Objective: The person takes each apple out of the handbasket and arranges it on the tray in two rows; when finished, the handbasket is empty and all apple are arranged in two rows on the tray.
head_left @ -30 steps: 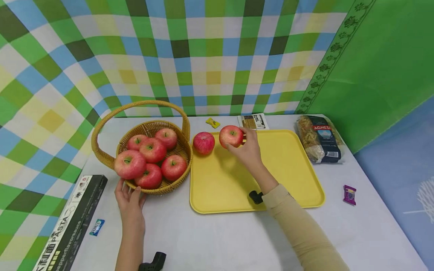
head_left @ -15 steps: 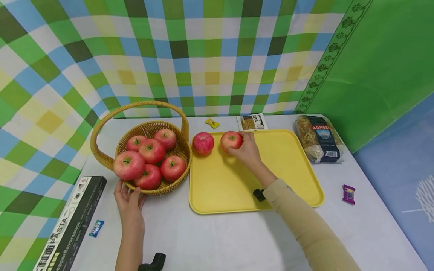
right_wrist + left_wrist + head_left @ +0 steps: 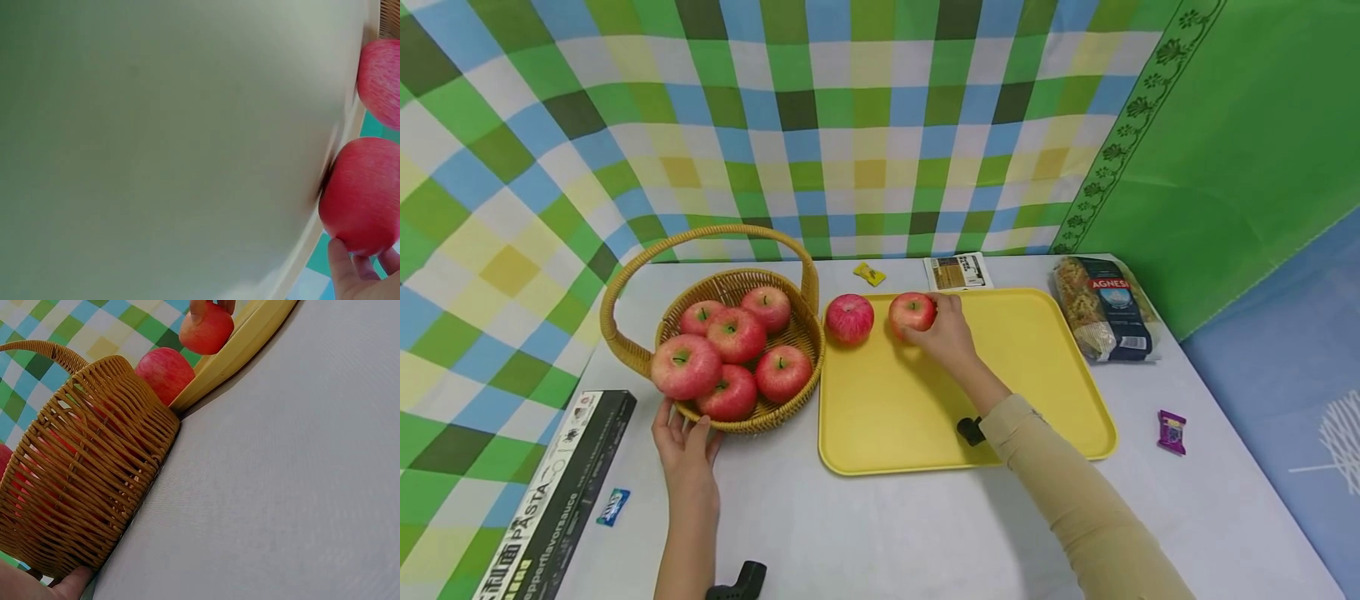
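Observation:
In the head view my right hand [image 3: 943, 333] holds a red apple [image 3: 910, 315] by its right side, thumb at the front. This apple is low at the back left of the yellow tray [image 3: 880, 433]; the right wrist view shows its shadow close beneath. To its left on the tray sits a second, darker apple [image 3: 850, 319], a narrow gap between them. My left hand [image 3: 687, 450] rests its fingers and thumb against the outer front wall of the wicker basket [image 3: 94, 469]. Several apples [image 3: 737, 335] fill that basket, one perched on its left rim.
A long black-and-white pasta box [image 3: 561, 483] and a blue wrapped sweet [image 3: 613, 507] lie at the left. Behind the tray are a yellow sweet [image 3: 869, 273] and a printed card [image 3: 957, 272]. Right of it lie a pasta bag [image 3: 1105, 308] and a purple sweet [image 3: 1172, 432].
The right hand has lowered its apple slightly toward the tray, mostly within the first half second; since then it has barely moved. The left hand has stayed at the basket.

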Demonstrator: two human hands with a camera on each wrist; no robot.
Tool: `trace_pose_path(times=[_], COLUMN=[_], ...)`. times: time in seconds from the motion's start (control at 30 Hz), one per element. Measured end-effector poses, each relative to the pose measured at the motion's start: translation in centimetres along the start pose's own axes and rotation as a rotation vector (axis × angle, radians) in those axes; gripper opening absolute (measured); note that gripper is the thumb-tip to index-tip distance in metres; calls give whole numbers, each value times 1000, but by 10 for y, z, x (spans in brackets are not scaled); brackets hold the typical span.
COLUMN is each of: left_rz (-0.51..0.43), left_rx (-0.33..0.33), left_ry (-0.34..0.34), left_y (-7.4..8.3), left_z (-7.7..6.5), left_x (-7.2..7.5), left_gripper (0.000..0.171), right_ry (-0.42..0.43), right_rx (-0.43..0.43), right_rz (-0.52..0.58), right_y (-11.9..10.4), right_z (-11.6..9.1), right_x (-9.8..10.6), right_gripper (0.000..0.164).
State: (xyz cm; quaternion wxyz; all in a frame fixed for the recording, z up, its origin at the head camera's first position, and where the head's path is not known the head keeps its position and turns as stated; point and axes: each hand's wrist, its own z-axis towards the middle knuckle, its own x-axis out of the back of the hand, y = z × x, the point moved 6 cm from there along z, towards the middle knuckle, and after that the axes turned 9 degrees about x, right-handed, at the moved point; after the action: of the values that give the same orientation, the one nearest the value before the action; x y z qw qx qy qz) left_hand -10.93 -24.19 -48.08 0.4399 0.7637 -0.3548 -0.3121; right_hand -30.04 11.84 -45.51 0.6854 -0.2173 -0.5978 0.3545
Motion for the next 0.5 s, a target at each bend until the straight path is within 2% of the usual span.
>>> trace_pose_path(times=[0.5], left_rz=[-5], left_rx=[-7], left_ry=[-5], left_y=[0], left_z=[0], left_x=[1], left_gripper=[62], right_ry=[-17], right_rx=[29], right_rz=[24], right_y=[-6], right_z=[-3], right_x=[0], right_gripper=[81])
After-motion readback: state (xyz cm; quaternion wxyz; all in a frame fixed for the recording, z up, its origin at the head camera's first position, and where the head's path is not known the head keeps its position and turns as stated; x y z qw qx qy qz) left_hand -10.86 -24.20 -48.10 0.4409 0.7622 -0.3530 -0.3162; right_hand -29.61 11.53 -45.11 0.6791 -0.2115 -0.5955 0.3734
